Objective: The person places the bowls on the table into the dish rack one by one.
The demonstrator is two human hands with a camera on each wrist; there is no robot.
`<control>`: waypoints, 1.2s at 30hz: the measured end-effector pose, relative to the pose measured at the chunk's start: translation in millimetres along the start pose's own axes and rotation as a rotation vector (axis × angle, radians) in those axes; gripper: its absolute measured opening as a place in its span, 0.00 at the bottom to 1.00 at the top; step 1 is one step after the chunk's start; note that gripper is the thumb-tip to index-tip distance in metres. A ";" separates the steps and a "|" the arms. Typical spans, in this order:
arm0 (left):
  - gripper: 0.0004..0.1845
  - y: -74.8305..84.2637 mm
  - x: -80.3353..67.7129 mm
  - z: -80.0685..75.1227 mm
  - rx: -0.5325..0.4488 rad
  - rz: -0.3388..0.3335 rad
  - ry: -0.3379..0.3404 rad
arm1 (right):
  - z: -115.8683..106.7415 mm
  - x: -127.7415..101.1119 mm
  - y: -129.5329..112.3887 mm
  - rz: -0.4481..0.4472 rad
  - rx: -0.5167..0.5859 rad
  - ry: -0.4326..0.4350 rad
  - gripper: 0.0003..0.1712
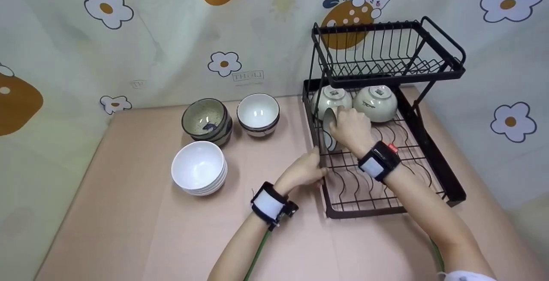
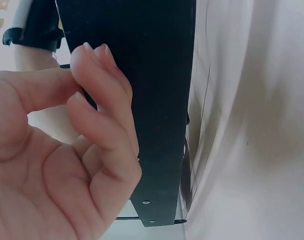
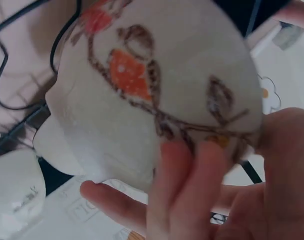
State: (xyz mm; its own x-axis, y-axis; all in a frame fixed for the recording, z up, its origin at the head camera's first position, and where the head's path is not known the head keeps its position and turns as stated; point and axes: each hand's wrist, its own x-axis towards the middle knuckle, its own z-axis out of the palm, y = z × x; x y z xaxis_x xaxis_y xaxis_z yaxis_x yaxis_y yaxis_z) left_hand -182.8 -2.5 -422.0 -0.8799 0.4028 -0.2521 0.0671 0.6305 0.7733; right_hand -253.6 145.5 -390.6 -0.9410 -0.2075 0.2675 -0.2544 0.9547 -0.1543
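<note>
Black wire makes up the two-tier dish rack [image 1: 433,152] standing on the pink surface [image 1: 128,212]. The right hand [image 1: 352,127] grips a painted bowl [image 1: 331,123] on its edge in the rack's lower tier, fingers curled over its outside; the right wrist view shows an orange bird on the bowl's side. Two pale bowls [image 1: 374,103] lie upturned just behind it. The left hand [image 1: 305,170] has its curled fingers [image 2: 104,115] around the rack's near left edge. Left of the rack stand a stack of white bowls [image 1: 199,167], a speckled bowl [image 1: 206,120] and a white-lined bowl [image 1: 258,113].
</note>
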 end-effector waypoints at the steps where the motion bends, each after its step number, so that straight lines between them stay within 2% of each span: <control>1: 0.41 -0.2 0.2 -0.2 -0.004 0.001 0.001 | -1.3 -2.0 0.6 -0.011 0.017 0.013 0.20; 6: 0.42 -0.9 0.3 -0.4 -0.034 -0.005 -0.010 | -5.1 -12.4 2.4 -0.059 0.090 0.006 0.28; 12: 0.43 -2.9 0.1 -0.6 -0.088 -0.021 -0.006 | -4.2 -25.4 3.9 -0.053 0.175 -0.045 0.35; 18: 0.44 -5.4 -0.6 -2.5 -0.140 -0.016 -0.002 | -8.4 -43.7 2.4 -0.071 0.148 -0.034 0.38; 20: 0.44 -5.8 -1.0 -3.8 -0.133 -0.013 0.008 | -10.7 -49.3 -1.2 -0.072 0.125 -0.015 0.34; 23: 0.36 -6.6 -1.7 -6.6 -0.120 0.007 0.012 | -14.1 -56.3 -8.5 -0.064 0.079 -0.005 0.25; 25: 0.30 -8.2 -2.7 -10.7 -0.120 0.034 -0.006 | -15.4 -59.8 -13.3 -0.064 0.064 -0.026 0.21; 28: 0.21 -13.8 -5.6 -23.1 -0.149 0.043 -0.019 | -14.0 -62.8 -19.1 -0.079 0.060 -0.098 0.21; 29: 0.20 -16.6 -7.6 -29.0 -0.159 0.029 0.003 | -12.9 -63.4 -20.7 -0.088 0.063 -0.132 0.21; 31: 0.16 -24.0 -10.5 -42.0 -0.138 -0.008 0.113 | -9.7 -64.0 -22.9 -0.115 0.058 -0.193 0.22; 34: 0.11 -39.5 -12.3 -59.7 -0.049 -0.059 0.409 | -5.5 -64.5 -26.2 -0.159 0.037 -0.265 0.23; 36: 0.12 -50.3 -10.8 -68.3 0.042 -0.105 0.598 | -3.5 -64.9 -28.5 -0.181 0.031 -0.317 0.24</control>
State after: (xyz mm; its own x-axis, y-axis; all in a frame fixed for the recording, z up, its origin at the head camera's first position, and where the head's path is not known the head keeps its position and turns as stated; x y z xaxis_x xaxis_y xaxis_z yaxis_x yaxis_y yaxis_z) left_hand -208.8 -83.8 -418.4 -0.9937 -0.0978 0.0540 -0.0266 0.6769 0.7356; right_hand -184.5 132.5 -400.2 -0.9012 -0.4332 -0.0141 -0.4255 0.8904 -0.1616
